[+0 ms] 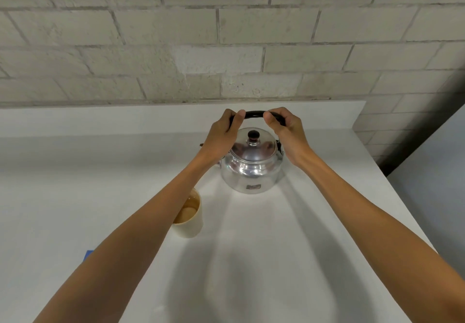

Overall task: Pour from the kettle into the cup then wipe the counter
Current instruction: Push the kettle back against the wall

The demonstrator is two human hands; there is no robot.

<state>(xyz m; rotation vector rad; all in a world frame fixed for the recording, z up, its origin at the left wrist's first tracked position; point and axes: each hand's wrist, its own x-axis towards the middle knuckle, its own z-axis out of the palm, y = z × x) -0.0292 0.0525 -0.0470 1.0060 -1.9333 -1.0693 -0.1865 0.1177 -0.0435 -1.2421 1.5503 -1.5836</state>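
The fingers (239,116) of the left hand (221,136) and of the right hand (286,131) curl closed around the black handle (254,114) of the metal kettle (251,169), which stands upright on the white counter (314,222) near the brick wall (226,46). A beige cup (191,219) holding brownish liquid stands near the kettle, partly under the left forearm.

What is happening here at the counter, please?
A person grips the black handle of a metal kettle with the left hand and the right hand. The kettle sits upright on the white counter, lid on. The cup, partly behind the left forearm, holds a light brown liquid.
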